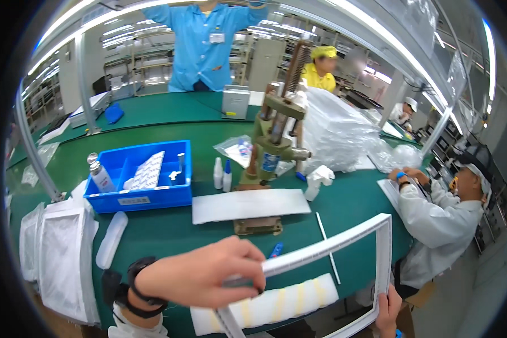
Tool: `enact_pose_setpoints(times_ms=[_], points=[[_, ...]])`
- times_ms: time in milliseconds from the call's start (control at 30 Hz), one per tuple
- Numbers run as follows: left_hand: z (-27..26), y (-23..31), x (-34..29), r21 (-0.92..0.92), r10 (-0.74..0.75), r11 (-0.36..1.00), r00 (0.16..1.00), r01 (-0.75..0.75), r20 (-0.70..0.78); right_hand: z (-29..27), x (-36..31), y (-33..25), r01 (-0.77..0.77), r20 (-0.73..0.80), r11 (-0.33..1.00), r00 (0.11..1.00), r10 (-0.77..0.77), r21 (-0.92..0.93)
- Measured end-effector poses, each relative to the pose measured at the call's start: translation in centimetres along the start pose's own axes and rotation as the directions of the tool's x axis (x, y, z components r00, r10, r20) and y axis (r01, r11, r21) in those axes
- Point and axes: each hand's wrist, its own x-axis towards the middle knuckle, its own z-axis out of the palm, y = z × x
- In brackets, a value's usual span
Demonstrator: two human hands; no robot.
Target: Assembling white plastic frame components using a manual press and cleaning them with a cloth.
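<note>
A white rectangular frame (383,253) is held tilted over the near edge of the table. The fingers of my left hand (205,273) are closed round its left corner. At the lower right my right hand (388,313) grips the frame's right side, partly cut by the table edge and the frame. Below the frame lies a white foam pad (293,299) with yellowish strips. A small blue tool (276,250) and a thin white rod (328,248) rest on the green table (169,236) beyond it.
A green lever press (274,141) stands ahead, a white foam strip (248,205) across its base. Left are a blue divided tray (138,201), bagged white parts (67,253) and a clear plastic case (112,240). Two small bottles (222,174) stand mid-table. A co-worker (442,219) sits right.
</note>
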Motion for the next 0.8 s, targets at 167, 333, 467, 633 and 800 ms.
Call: enact_pose_setpoints(times_ms=[167, 333, 467, 633, 800], points=[[1.7, 3.4, -0.5, -0.117, 0.077, 0.991, 0.992, -0.065, 0.102, -0.3, -1.7, 1.8, 0.111, -0.220, 0.981, 0.965, -0.144, -0.156], [2.7, 4.3, 0.2, -0.030, 0.325, 0.943, 0.935, -0.332, -0.143, -1.0, -2.0, 1.9, 0.174, -0.290, 0.969, 0.932, -0.219, -0.174], [2.9, 2.9, 0.3, 0.064, 0.426, 0.905, 0.897, -0.421, -0.118, -2.7, -0.3, 1.2, 0.160, -0.135, 0.958, 0.971, -0.196, -0.238], [2.2, 0.6, 0.7, -0.307, -0.048, 0.941, 0.954, 0.143, 0.296, -2.5, 9.0, -1.6, 0.289, 0.226, 0.933, 0.944, -0.240, -0.216], [5.4, -2.8, -1.5, -0.542, -0.357, 0.791, 0.933, 0.283, -0.034, 2.2, 17.7, -3.4, 0.430, 0.545, 0.888, 0.789, -0.283, -0.161]])
